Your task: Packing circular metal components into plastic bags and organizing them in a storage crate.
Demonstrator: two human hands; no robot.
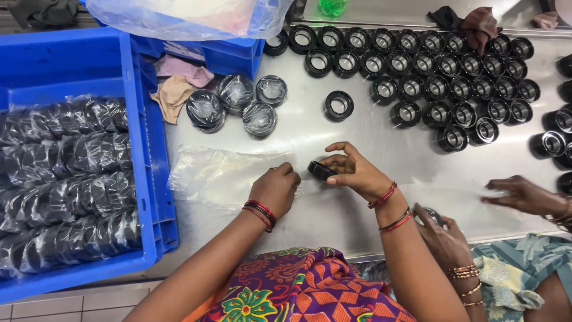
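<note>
Black ring (pixel 320 170) pinched in right hand (pixel 356 173), fingers curled, wrist bent inward, near counter's (pixel 357 134) front edge. Left hand (pixel 275 188) half-closed, knuckles up, pressing clear plastic bag (pixel 217 173). Blue crate (pixel 77 161) of wrapped rings at left edge.

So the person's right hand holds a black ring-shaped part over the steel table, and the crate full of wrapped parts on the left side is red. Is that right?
Not quite. The head view shows the crate is blue, not red. The rest holds: the right hand holds a black ring-shaped part over the steel table, and wrapped parts fill the crate on the left.
</note>
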